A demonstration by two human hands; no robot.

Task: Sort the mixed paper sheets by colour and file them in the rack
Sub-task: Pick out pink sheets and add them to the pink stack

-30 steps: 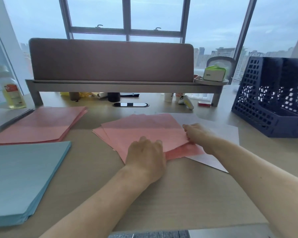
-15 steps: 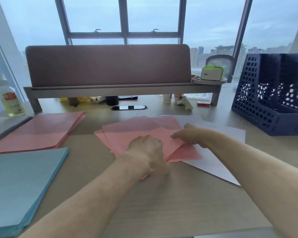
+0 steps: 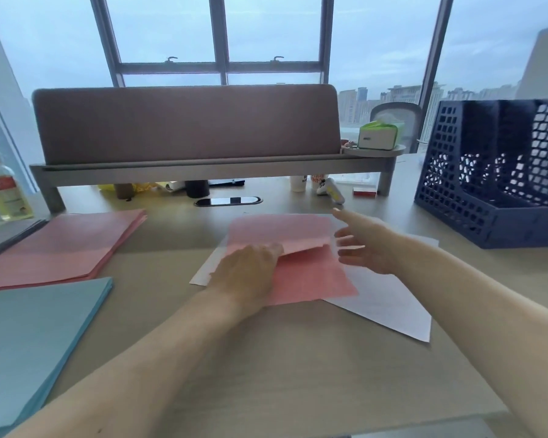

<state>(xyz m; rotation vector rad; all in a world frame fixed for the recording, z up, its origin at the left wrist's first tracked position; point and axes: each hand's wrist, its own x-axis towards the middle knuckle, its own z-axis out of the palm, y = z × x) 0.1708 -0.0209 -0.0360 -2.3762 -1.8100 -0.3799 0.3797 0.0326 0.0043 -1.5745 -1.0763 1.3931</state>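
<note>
In the middle of the desk lies a small mixed pile: pink sheets [image 3: 310, 276] on top of white sheets [image 3: 389, 301]. My left hand [image 3: 247, 273] grips the left side of the upper pink sheets and lifts their near edge off the pile. My right hand [image 3: 364, 245] hovers just right of the pink sheets with fingers spread, holding nothing. A sorted pink stack [image 3: 60, 245] lies at the left, and a blue stack [image 3: 29, 346] sits in front of it. The dark blue file rack [image 3: 487, 191] stands at the right.
A grey monitor shelf with a felt screen [image 3: 184, 128] spans the back of the desk, with small items under it. A tissue box [image 3: 380, 135] sits on its right end. A yellow bottle [image 3: 5, 191] stands at the far left.
My left hand has lifted the upper pink sheets and squared them over the pile. My right hand has let go of the paper edge and spread open beside it.
</note>
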